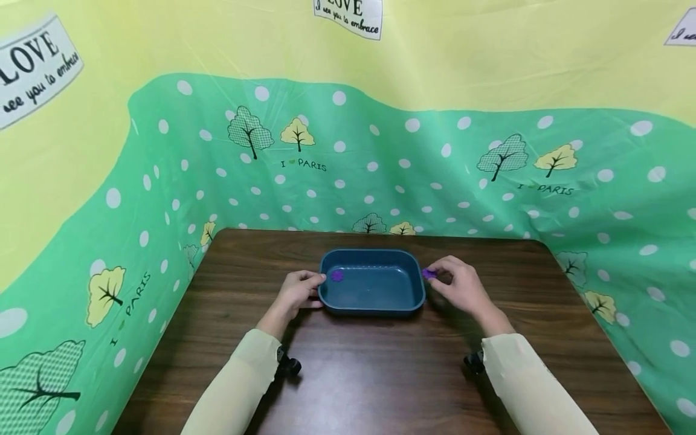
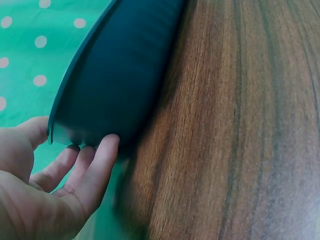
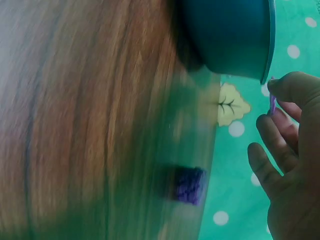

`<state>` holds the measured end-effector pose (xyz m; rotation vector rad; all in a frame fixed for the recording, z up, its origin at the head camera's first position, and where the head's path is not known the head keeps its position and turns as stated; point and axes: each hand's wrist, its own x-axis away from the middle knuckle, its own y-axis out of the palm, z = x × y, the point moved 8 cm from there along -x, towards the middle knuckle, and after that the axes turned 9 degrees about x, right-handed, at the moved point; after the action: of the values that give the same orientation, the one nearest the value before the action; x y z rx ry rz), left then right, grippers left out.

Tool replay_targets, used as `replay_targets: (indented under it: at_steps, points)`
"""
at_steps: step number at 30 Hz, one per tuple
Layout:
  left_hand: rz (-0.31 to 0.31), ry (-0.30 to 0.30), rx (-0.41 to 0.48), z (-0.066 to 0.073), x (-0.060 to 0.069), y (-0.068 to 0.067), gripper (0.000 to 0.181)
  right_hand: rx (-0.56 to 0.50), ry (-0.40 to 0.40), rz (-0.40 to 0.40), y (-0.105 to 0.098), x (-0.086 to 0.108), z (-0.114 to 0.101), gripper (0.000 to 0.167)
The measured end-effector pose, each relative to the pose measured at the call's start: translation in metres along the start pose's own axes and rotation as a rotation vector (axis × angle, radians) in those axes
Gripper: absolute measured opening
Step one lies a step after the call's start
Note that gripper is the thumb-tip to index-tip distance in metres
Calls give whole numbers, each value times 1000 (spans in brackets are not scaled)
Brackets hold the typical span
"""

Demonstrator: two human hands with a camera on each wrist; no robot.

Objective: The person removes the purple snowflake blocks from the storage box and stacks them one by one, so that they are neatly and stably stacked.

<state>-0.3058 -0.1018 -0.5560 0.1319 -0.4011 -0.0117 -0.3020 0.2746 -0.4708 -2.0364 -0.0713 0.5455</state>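
A dark blue rectangular plastic basin (image 1: 372, 312) sits on the table, a small flat purple piece with a bumpy outline (image 1: 337, 275) lying inside near its left end. My left hand (image 1: 295, 291) grips the basin's left end, thumb at the rim and fingertips against the outer wall (image 2: 110, 85). Just beyond the right end, my right hand (image 1: 461, 285) pinches another thin purple piece (image 1: 429, 274) between thumb and fingers. It appears edge-on in the right wrist view, close to the basin's rim. Its exact kind is unclear.
A blurred purple block (image 3: 190, 185) stands on the table near its far edge in the right wrist view; my hand seems to hide it from the head view. Dark wood-grain tabletop (image 1: 370, 374) surrounds the basin. A green and yellow printed cloth (image 1: 391, 145) hangs behind and along both sides.
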Motion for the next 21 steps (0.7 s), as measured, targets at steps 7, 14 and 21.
replay_targets:
  at_steps: [7, 14, 21]
  points:
    - [-4, -5, 8, 1, 2, 0, 34, 28, 18, 15, -9, 11, 14, 18]
    - [-7, -4, 7, 0, 1, 0, 35, 72, 58, 17, -16, 25, 31, 16]
    - [-16, -1, 14, 0, 0, 1, 35, 111, 116, 10, -17, 39, 49, 15]
